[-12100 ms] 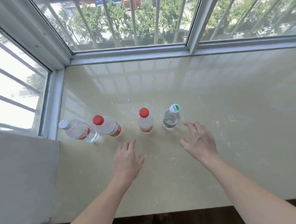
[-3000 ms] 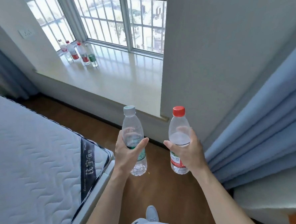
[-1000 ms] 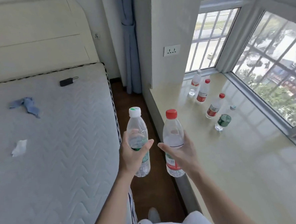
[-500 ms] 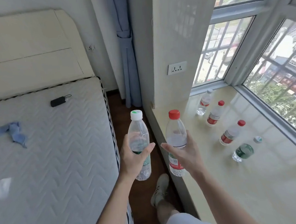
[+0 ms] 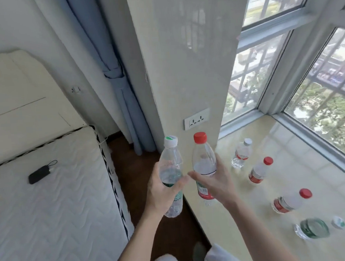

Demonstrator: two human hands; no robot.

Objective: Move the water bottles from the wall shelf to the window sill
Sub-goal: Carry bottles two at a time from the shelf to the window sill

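- The left hand (image 5: 161,193) is wrapped around the middle of a clear bottle with a white and green cap (image 5: 171,176), thumb across the front, holding it upright over the dark floor beside the window sill (image 5: 303,174).
- The right hand (image 5: 215,183) is closed around a red-capped bottle (image 5: 204,164), fingers curled behind it and thumb pointing left. This bottle is also upright, and its base hangs just over the near edge of the sill.
- Both held bottles have their long axis vertical, caps up, so they look ready to be stood on their bases without turning.
- The sill lies to the right of and ahead of both hands. The right hand is the nearer one, already at the sill's edge; the left hand would have to cross over the edge to reach it.
- Four bottles already stand on the sill in a line running away from the person: a green-labelled one (image 5: 313,228) nearest, then two with red caps (image 5: 289,203) (image 5: 259,172), then a white-capped one (image 5: 241,156) farthest, close to the wall with the power socket (image 5: 196,118).
- The bare stretch of sill between the right hand and that line seems the likely place to set down. The risk, as I judge it, is knocking a standing bottle when reaching in.
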